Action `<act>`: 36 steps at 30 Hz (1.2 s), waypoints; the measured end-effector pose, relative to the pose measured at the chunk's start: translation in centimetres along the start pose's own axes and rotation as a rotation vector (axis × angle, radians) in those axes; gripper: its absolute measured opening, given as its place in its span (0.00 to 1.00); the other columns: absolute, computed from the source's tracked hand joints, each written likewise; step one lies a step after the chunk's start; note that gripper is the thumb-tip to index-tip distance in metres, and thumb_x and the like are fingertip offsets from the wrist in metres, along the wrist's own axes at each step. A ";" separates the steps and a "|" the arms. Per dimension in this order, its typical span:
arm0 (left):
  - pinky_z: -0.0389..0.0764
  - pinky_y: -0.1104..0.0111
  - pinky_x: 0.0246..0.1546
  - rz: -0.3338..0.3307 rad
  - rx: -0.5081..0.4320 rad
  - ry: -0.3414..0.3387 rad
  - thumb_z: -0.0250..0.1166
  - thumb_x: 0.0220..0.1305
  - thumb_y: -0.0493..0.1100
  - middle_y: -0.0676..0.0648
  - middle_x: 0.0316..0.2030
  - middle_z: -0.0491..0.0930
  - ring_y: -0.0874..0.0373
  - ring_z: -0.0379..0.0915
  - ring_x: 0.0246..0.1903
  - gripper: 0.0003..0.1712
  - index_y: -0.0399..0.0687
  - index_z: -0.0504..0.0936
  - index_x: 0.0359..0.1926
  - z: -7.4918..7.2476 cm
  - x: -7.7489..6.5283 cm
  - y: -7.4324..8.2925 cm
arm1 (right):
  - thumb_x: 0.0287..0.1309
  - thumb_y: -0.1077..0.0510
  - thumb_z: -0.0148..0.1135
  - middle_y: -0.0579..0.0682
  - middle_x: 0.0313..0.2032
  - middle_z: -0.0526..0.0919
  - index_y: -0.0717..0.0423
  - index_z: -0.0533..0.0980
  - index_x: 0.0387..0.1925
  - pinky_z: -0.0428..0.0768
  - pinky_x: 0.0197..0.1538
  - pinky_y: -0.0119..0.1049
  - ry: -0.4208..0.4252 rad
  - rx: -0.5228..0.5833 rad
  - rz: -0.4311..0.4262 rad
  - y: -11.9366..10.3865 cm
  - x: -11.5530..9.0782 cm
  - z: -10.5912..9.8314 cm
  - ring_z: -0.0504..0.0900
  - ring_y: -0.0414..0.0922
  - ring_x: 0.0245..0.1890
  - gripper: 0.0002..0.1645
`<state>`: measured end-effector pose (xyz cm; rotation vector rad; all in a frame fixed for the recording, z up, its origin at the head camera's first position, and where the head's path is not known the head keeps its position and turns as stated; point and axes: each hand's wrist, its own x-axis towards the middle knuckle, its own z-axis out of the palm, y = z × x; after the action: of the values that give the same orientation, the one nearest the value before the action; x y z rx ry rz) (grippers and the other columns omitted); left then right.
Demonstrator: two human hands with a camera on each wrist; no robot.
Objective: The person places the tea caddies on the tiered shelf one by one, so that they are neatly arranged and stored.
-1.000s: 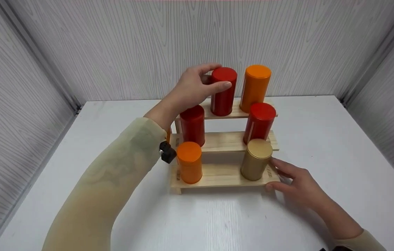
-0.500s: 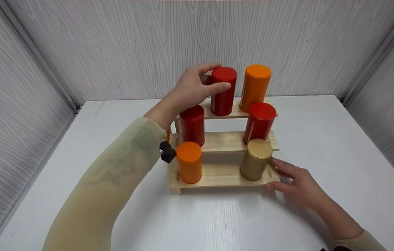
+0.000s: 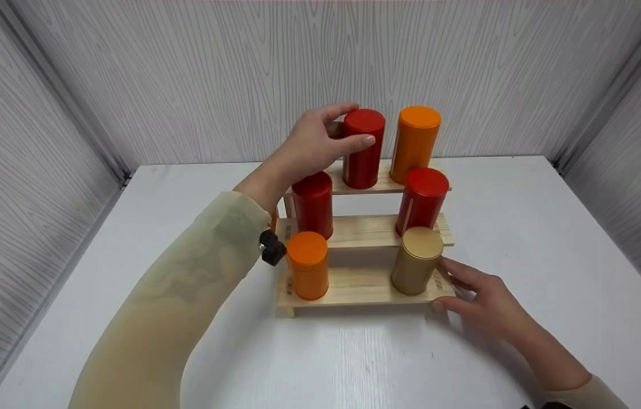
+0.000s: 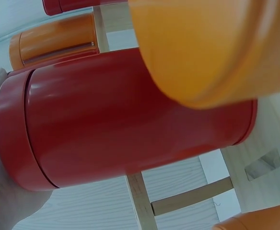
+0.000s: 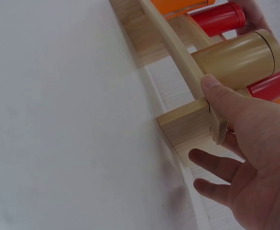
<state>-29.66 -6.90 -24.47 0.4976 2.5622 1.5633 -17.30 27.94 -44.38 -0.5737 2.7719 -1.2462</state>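
My left hand (image 3: 314, 139) holds a tall red canister (image 3: 363, 165) near its lid, thumb on the front and fingers round the back. The canister stands upright on the top tier of a three-step wooden rack (image 3: 360, 284). At the rack's lower right corner my right hand (image 3: 482, 298) pinches the end of the bottom step. Its thumb presses the front edge, seen in the right wrist view, while two fingers extend free below. Just beside this hand a gold canister (image 3: 413, 272) stands on that step. In the left wrist view, a red canister (image 4: 121, 120) largely hides my left hand.
An orange canister (image 3: 415, 147) stands on the top tier's right. Red canisters (image 3: 314, 213) occupy both sides of the middle tier, and another orange canister (image 3: 309, 275) the bottom left. My left sleeve (image 3: 184, 284) nearly covers an orange item. Grey wood-grain panels (image 3: 241, 74) surround the white table (image 3: 354, 363).
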 end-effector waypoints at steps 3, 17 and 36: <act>0.77 0.59 0.68 0.011 -0.004 0.003 0.75 0.67 0.58 0.55 0.66 0.80 0.63 0.77 0.63 0.47 0.63 0.64 0.82 -0.2 0.0 0.0 | 0.55 0.48 0.83 0.54 0.74 0.72 0.53 0.68 0.79 0.79 0.65 0.53 0.003 0.008 -0.006 0.1 0.0 0.0 0.76 0.57 0.70 0.54; 0.75 0.59 0.70 0.110 -0.052 0.061 0.73 0.68 0.60 0.50 0.69 0.78 0.61 0.76 0.67 0.47 0.57 0.65 0.81 -2.7 -0.9 -0.1 | 0.55 0.48 0.83 0.52 0.74 0.72 0.51 0.68 0.79 0.79 0.65 0.51 0.002 0.004 -0.017 0.1 0.0 -0.1 0.74 0.55 0.72 0.53; 0.76 0.60 0.69 0.047 -0.045 0.202 0.72 0.70 0.58 0.50 0.68 0.80 0.58 0.76 0.67 0.43 0.58 0.66 0.81 -7.7 -2.8 -3.3 | 0.56 0.44 0.82 0.51 0.75 0.71 0.48 0.68 0.79 0.79 0.65 0.53 -0.003 0.000 -0.015 0.3 0.1 -0.1 0.73 0.55 0.73 0.53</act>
<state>-29.69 -15.78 -24.02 0.4178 2.6703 1.7680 -17.49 28.13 -44.49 -0.5972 2.7705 -1.2466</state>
